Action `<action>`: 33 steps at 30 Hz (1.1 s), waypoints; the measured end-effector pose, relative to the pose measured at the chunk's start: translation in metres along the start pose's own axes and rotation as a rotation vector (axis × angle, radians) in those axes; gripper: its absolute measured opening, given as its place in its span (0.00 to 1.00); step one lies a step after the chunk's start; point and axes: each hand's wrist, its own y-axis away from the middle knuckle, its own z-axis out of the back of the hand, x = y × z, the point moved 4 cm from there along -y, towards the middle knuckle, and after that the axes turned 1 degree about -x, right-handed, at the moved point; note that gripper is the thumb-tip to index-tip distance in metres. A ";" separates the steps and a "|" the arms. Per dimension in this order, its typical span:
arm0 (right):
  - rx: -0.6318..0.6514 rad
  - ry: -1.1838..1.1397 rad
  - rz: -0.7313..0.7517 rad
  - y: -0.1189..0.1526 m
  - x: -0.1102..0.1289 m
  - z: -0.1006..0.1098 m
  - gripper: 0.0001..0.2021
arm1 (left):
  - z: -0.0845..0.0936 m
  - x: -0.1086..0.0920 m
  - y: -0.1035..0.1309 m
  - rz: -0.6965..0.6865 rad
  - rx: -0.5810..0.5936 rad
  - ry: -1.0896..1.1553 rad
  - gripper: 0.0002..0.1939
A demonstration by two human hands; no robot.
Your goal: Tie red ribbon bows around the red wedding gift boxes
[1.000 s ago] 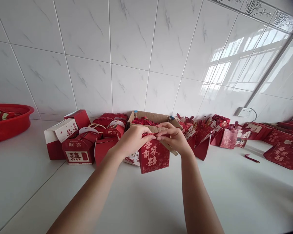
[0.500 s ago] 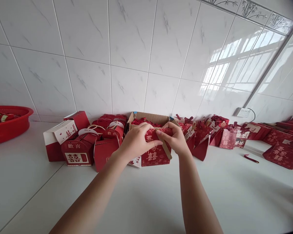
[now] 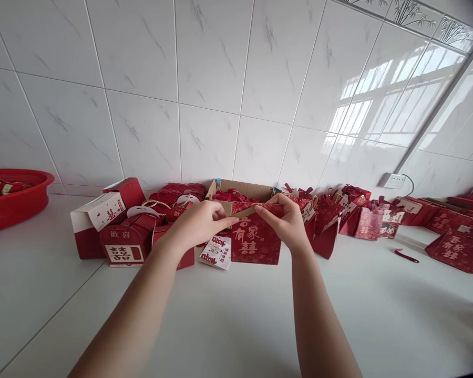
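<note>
A red gift box [image 3: 256, 244] with gold characters stands on the white table in front of me. My right hand [image 3: 286, 218] is closed around its folded top edge, thumb in front. A gold-toned ribbon [image 3: 245, 211] runs across the top of the box from the right thumb to the left. My left hand [image 3: 201, 223] pinches its left end between thumb and fingers. Beside the box's lower left lies a white printed card [image 3: 217, 253]. Part of the box top is hidden behind my fingers.
Behind the box, a cardboard carton [image 3: 244, 189] holds red ribbon bows. Red and white gift boxes [image 3: 122, 241] stand at left, near a red basin [image 3: 19, 202]. More red gift bags [image 3: 327, 231] line the wall rightward. A loose dark red ribbon [image 3: 405, 255] lies at right.
The ribbon hung down the front of the box before; now it is stretched leftward along the top. My left hand has moved left and down, uncovering the box's characters and the card.
</note>
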 end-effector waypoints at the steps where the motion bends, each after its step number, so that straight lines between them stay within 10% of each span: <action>1: 0.017 -0.001 0.014 0.001 0.002 0.002 0.15 | 0.006 -0.001 0.003 -0.019 0.024 -0.011 0.20; 12: 0.382 -0.089 0.270 0.020 0.047 0.002 0.09 | 0.068 -0.034 0.058 -0.357 -0.539 0.326 0.03; 28: 0.335 -0.233 0.633 0.045 0.089 0.011 0.07 | 0.020 -0.062 0.061 -0.444 0.217 0.604 0.10; 33: 0.328 -0.241 0.643 0.044 0.089 0.012 0.08 | 0.021 -0.064 0.061 -0.554 0.161 0.484 0.07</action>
